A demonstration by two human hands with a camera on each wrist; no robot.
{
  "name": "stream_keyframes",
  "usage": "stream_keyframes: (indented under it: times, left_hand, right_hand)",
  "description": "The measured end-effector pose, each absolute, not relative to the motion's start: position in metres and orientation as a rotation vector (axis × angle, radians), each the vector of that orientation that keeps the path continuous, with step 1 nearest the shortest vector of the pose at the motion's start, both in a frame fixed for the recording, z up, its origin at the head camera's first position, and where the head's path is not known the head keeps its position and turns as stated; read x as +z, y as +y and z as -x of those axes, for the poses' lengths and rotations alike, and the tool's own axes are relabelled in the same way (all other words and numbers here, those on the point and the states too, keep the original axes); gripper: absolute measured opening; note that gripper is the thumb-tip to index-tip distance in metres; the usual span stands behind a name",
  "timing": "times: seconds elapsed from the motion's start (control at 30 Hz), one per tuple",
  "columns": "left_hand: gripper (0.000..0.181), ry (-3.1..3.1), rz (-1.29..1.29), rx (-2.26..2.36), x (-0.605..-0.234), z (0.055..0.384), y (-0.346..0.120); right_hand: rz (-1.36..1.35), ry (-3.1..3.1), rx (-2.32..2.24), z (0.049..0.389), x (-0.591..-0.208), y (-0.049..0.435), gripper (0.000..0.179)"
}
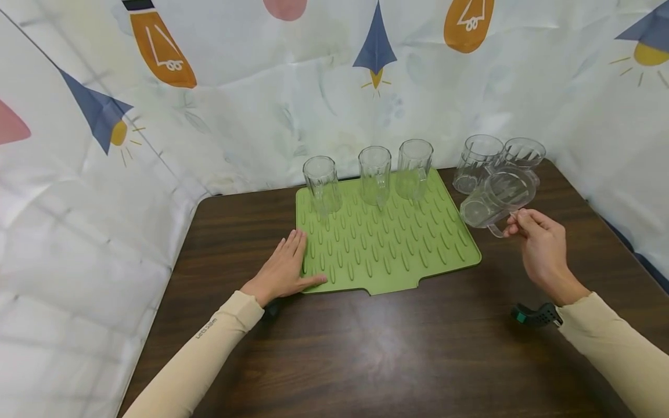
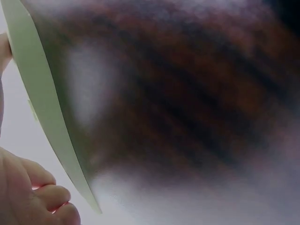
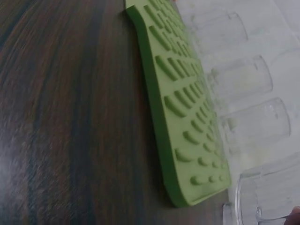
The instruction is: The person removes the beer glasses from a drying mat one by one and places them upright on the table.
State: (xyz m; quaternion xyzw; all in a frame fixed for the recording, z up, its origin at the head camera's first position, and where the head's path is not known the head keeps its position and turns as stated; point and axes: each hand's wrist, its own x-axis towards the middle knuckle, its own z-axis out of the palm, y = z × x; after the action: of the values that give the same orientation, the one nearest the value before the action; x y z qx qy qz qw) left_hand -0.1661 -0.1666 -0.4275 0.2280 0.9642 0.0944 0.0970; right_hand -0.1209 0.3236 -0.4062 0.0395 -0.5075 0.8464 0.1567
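My right hand [image 1: 543, 247] pinches the handle of a clear mug [image 1: 488, 203], which is tilted beside the right edge of a green ridged drying mat [image 1: 376, 264]. Part of that mug [image 3: 267, 187] also shows at the lower right of the right wrist view. My left hand [image 1: 282, 267] rests with straight fingers on the mat's left edge. Three clear mugs stand along the mat's back: one at left [image 1: 321, 186], one in the middle [image 1: 374, 174] and one at right [image 1: 414, 168]. The left wrist view is mostly blurred tabletop.
Behind the held mug, two more clear vessels, a nearer one [image 1: 465, 174] and a farther one [image 1: 525, 151], stand at the table's back right corner. A patterned white cloth [image 1: 235, 128] hangs behind the dark wooden table [image 1: 366, 354]. A black strap [image 1: 538, 314] is at my right wrist.
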Motion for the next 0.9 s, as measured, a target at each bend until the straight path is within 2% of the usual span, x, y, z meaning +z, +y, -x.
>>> stream_keyframes:
  times: [0.9]
  left_hand:
    - [0.109, 2.788, -0.685, 0.198, -0.430, 0.167, -0.166]
  right_hand:
    - [0.010, -1.550, 2.291, 0.124, -0.423, 0.338, 0.022]
